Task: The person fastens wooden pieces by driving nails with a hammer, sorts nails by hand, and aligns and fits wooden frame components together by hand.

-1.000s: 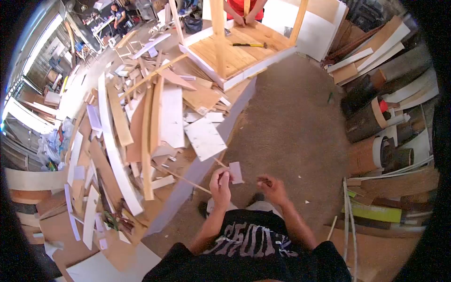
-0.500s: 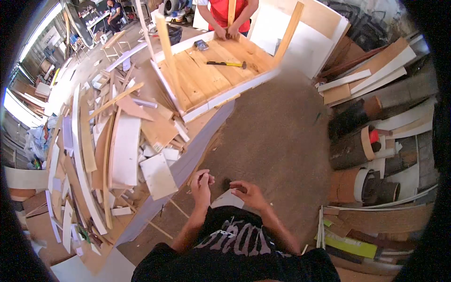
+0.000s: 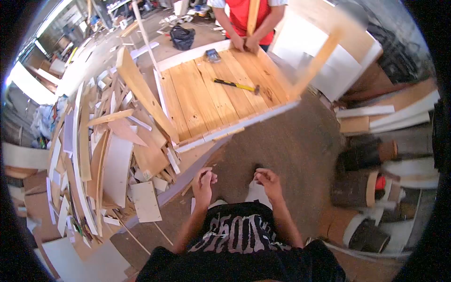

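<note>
My left hand point(image 3: 203, 186) is raised in front of my body, its fingers loosely bent and a little apart, with no object visible in it. To its right, my right hand point(image 3: 269, 184) hangs over the floor with bent, parted fingers; nothing shows between them. Beyond both hands stands a wooden frame with a plank panel point(image 3: 199, 80) inside pale edges. On the panel lie a yellow and black hammer point(image 3: 236, 85) and a small blue-black item point(image 3: 212, 56). Neither hand touches the frame.
At the frame's far side a person in red point(image 3: 240, 18) grips an upright post point(image 3: 253, 19). Leaning posts point(image 3: 145, 96) rise from its corners. Scrap wood point(image 3: 115, 157) is heaped on the left. Boards point(image 3: 399, 110) and rolls point(image 3: 352, 188) line the right. Brown floor point(image 3: 286, 141) lies ahead.
The frame and the person in red appear nearer and larger as the view has moved forward and turned. My right hand's fingers are more curled than before.
</note>
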